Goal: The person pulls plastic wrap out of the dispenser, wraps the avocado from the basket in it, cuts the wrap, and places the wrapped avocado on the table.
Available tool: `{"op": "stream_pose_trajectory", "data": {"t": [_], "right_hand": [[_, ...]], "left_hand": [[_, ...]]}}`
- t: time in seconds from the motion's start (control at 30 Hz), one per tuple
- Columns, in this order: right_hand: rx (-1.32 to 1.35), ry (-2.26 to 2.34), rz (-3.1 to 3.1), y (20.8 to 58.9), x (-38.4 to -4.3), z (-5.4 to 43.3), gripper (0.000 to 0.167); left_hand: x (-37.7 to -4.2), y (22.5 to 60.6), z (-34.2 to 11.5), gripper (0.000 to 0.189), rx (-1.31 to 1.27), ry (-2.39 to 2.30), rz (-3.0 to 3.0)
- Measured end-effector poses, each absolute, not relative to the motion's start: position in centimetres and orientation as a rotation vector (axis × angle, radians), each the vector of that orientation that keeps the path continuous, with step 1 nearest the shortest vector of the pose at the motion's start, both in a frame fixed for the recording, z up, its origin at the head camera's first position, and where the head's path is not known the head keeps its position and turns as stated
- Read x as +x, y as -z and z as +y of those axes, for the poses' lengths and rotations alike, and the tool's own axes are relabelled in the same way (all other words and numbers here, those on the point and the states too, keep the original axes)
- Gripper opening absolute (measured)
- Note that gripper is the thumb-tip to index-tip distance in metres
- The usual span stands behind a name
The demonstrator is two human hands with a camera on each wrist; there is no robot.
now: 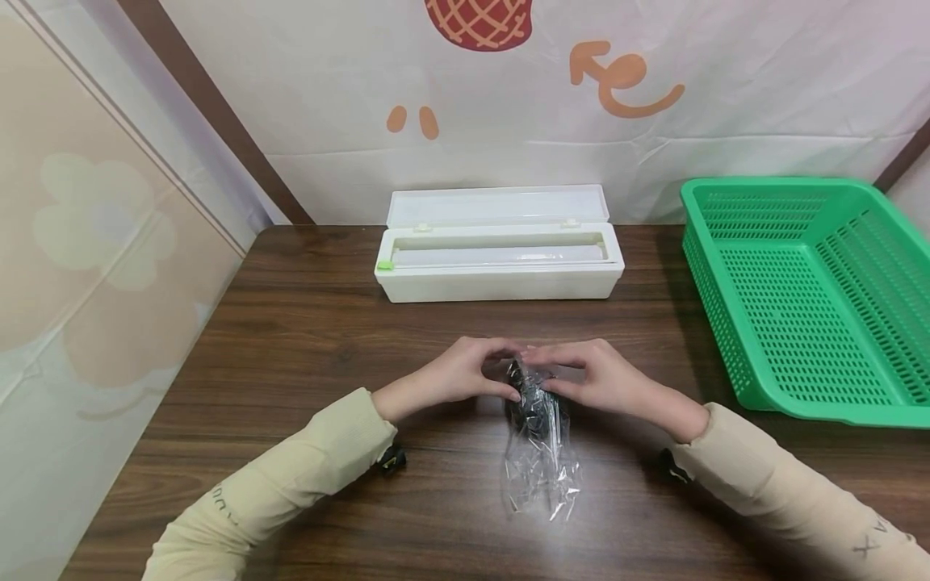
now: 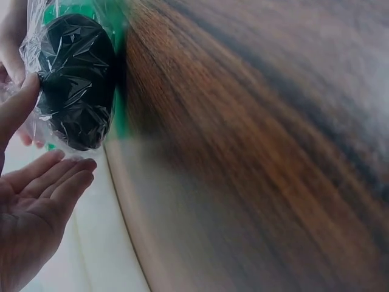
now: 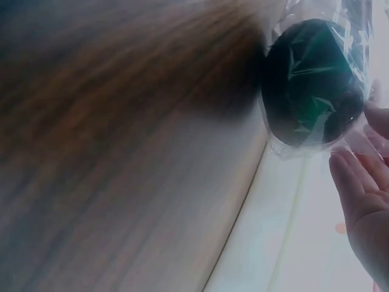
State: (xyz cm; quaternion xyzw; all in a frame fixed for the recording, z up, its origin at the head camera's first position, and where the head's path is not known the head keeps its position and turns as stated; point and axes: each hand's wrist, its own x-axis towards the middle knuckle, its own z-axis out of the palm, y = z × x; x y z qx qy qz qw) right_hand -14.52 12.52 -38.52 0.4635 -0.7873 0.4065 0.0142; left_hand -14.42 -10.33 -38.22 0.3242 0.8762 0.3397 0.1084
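Observation:
A dark, rounded object in clear plastic film [image 1: 534, 411] lies on the table between the hands, its loose film spreading toward the person. In the left wrist view the wrapped object [image 2: 76, 82] looks black and oval. My left hand [image 1: 465, 371] is at its far left side, thumb touching the film, fingers extended past the far end. Opposite it, my right hand [image 1: 599, 375] reaches in with straight fingers, its thumb beside the film [image 3: 313, 85]. The fingertips of both hands meet or overlap at the far end. What lies under the film there is partly hidden.
A white lidded box [image 1: 501, 284] holding a white roll stands at the back, lid up, with a small green piece at its left. The green plastic basket [image 1: 734, 339] is on the right. A printed cloth [image 1: 327, 105] hangs behind the wooden table [image 1: 305, 339].

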Motion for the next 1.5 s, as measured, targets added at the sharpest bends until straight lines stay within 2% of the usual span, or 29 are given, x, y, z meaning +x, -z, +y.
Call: {"op": "stream_pose_trajectory", "data": {"t": [0.3, 0.43, 0.6, 1.3, 1.5], "right_hand": [[1.55, -1.215, -2.508, 38.7, -13.9, 12.9, 0.036], [1.568, -1.187, -2.51, 38.8, -13.9, 13.0, 0.032], [1.574, -1.129, -2.499, 39.0, -13.8, 12.9, 0.028], [1.621, -1.063, -2.562, 38.9, -13.3, 12.9, 0.033], [1.573, -1.066, -2.499, 38.8, -13.7, 12.6, 0.028]], "left_hand": [[-14.3, 38.2, -10.6, 0.061, 1.067, -0.892, 2.619], [-14.1, 38.2, -10.7, 0.059, 1.113, -0.869, 2.594], [-13.9, 38.1, -10.7, 0.059, 1.121, -0.8, 2.528], [-13.1, 37.8, -10.6, 0.063, 1.103, -0.737, 2.426], [-13.2, 37.7, -10.4, 0.063, 1.093, -0.712, 2.462]]}}
